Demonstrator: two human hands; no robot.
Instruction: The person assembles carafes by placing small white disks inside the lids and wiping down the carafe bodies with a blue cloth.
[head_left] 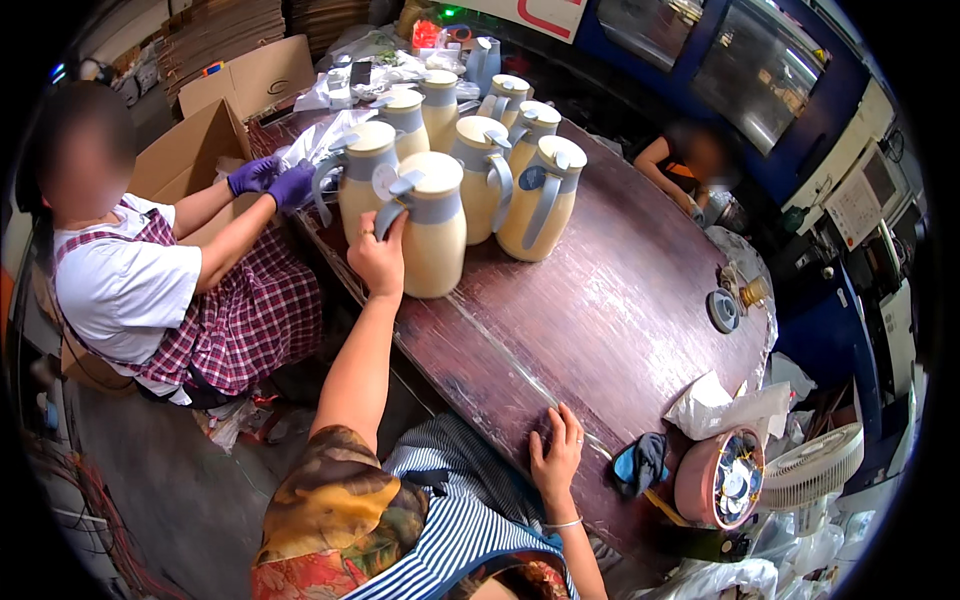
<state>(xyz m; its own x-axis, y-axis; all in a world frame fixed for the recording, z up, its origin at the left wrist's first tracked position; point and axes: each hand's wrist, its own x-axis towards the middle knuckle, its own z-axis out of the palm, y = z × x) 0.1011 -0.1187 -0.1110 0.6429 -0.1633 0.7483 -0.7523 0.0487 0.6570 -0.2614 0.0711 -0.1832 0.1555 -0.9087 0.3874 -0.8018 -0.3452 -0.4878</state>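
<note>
Cream jugs (pixel 475 185), eight that I can count, stand upright and close together on the dark table (pixel 620 290), every one with its lid on. The front jug (pixel 436 255) is near the table's edge, and the left hand (pixel 380 258) has its fingers closed around the handle; the right hand (pixel 558 455) lies on the tabletop, fingers a little spread, holding nothing. Lidding looks finished. Round tags show on two jugs, one white (pixel 384 182) and one blue (pixel 532 178), so tagging may be only partly done. Bagging seems left to do: a co-worker's purple gloves (pixel 293 188) hold white plastic (pixel 322 138), while the visible jugs appear unwrapped. Beside them an open carton (pixel 200 135) shows little of its inside. Jugs at the back are partly covered by those in front, and I cannot tell whether the front jug's base touches the table.
</note>
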